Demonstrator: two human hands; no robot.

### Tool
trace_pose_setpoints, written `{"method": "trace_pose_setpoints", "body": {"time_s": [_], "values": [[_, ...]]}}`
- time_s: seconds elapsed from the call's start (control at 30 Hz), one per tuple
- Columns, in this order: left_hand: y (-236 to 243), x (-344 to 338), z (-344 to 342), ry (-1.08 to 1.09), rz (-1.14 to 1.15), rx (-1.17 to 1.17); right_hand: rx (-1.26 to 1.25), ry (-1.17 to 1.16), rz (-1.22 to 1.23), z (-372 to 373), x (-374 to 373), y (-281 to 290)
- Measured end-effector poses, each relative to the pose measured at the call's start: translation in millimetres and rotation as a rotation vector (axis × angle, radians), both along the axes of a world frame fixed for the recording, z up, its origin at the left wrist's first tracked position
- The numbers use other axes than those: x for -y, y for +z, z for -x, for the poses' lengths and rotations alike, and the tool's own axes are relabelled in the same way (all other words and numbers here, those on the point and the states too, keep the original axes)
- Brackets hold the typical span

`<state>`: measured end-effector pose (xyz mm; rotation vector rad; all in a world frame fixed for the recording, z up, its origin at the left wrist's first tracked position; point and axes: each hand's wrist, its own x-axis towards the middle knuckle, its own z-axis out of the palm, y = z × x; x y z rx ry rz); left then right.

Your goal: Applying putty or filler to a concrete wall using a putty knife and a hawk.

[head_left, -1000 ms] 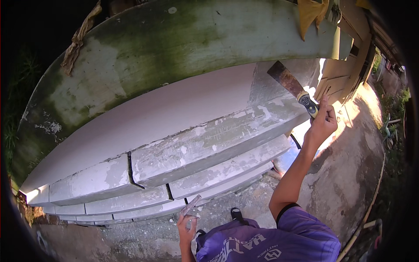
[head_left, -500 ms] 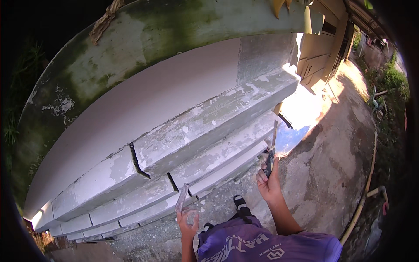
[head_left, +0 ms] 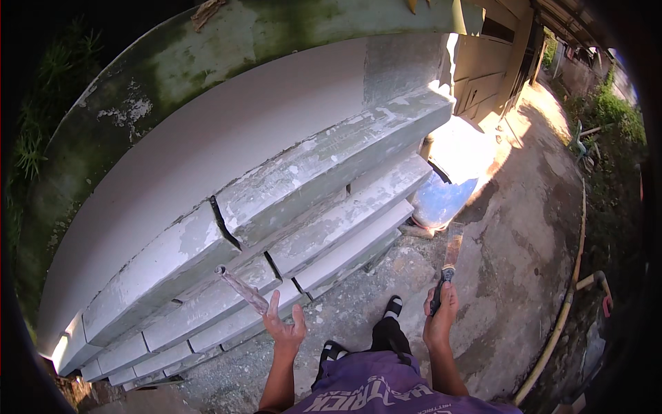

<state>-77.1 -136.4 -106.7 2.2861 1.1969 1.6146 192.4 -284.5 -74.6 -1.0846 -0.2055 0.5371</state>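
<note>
My left hand (head_left: 285, 330) is raised in front of the stepped ledges. Its lower fingers hold a pale, putty-smeared rod with a round end (head_left: 241, 287), whose exact kind I cannot make out; the thumb and a finger stick up. On the right, my right hand (head_left: 440, 326) is wrapped round the dark handle of a putty knife (head_left: 452, 252). Its stained blade points up and away from me, over the concrete ground. White and grey filler lies in patches on the long curved ledge (head_left: 331, 159). Neither tool visibly touches the ledges.
Dark vertical gaps (head_left: 225, 223) split the ledges. A blue drum (head_left: 441, 200), sunlit on top, stands at their right end. A mossy, curved concrete slab (head_left: 207, 58) overhangs the white wall (head_left: 255, 117). A pipe (head_left: 562, 334) runs along the path's right edge.
The left hand's rod has swung over to the left. My right hand has lowered slightly to the right, and the putty knife's blade has turned its flat side into view. The camera view has shifted.
</note>
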Motion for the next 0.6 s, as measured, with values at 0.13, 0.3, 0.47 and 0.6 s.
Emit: {"method": "trace_pose_setpoints", "body": {"time_s": [0.13, 0.3, 0.47, 0.6], "values": [[8, 20, -18, -0.337, 0.358, 0.186, 0.011, -0.044, 0.057, -8, 16, -11], [31, 59, -29, -0.428, 0.643, 0.286, -0.024, 0.011, 0.059, -41, 16, -15], [49, 62, -63, -0.267, 0.59, 0.161, 0.054, 0.107, 0.041, -90, 10, 1], [87, 45, -112, -0.147, 0.297, -0.043, 0.265, 0.17, 0.067, -139, 29, 1]]}}
